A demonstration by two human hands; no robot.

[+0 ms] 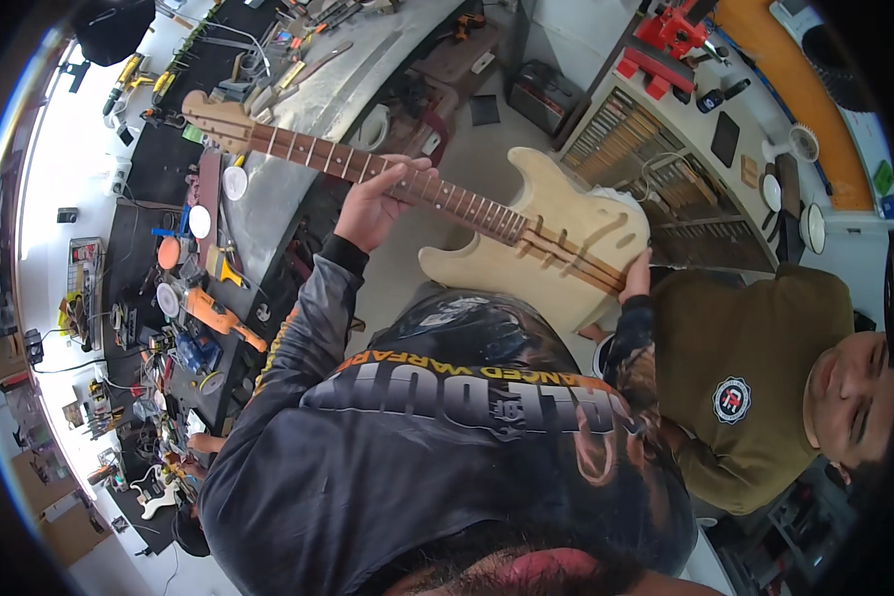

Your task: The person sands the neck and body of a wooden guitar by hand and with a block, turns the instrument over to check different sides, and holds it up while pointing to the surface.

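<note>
Head view: an electric guitar [472, 211], pale wooden body and brown fretted neck, is held aslant in front of the person's torso, between the two hands' fingers. The left hand [370, 211] is curled around the neck from beneath, its thumb lying across the fretboard. The right hand [637, 277] grips the body's far end at its edge, the fingertips partly hidden. Leftward of the left fingers, the headstock [219, 121] reaches over a grey worktop [318, 97] crowded with tools. Nearer the person, left of those fingers, lie an orange power tool [219, 316] and a yellow-handled brush [228, 270]. Beyond the right fingers stands a cabinet [621, 124] carrying a red vise-like tool [666, 62]; just beside them is a co-worker in an olive shirt [755, 358].
</note>
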